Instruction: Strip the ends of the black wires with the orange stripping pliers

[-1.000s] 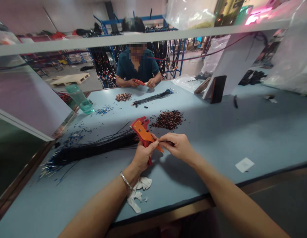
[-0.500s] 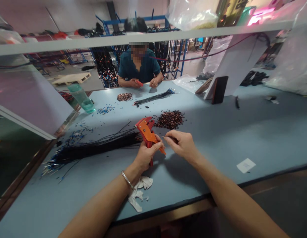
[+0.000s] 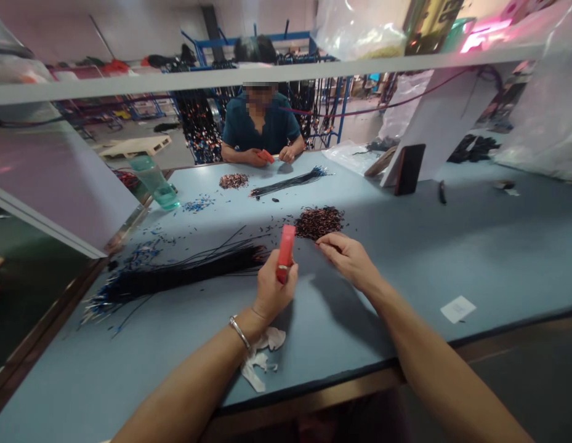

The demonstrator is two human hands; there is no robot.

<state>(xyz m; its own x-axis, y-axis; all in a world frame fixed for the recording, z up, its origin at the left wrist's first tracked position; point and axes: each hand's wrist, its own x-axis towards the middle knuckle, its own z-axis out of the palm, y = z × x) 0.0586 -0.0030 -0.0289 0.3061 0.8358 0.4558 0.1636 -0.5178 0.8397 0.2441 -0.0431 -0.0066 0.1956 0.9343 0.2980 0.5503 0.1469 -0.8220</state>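
My left hand (image 3: 273, 287) is closed round the handle of a red-orange crimping tool (image 3: 286, 251), held upright and seen edge-on. My right hand (image 3: 348, 256) reaches toward the near edge of a dark pile of small copper-coloured terminals (image 3: 319, 221), fingertips pinched together at the pile; what they hold is too small to make out. A bundle of thin black wires (image 3: 175, 274) lies on the blue table (image 3: 452, 246), left of the tool, its blue-tipped ends fanned out to the left.
Crumpled white paper (image 3: 260, 357) lies under my left wrist, a white slip (image 3: 457, 308) at right. A person in a teal shirt (image 3: 260, 126) works across the table with a second wire bundle (image 3: 290, 181) and terminal pile (image 3: 233, 180). A green bottle (image 3: 154, 179) and a dark phone (image 3: 409, 168) stand farther back.
My left hand turned the tool so it now stands edge-on. My right hand left the tool's jaw and moved up and forward to the terminal pile.
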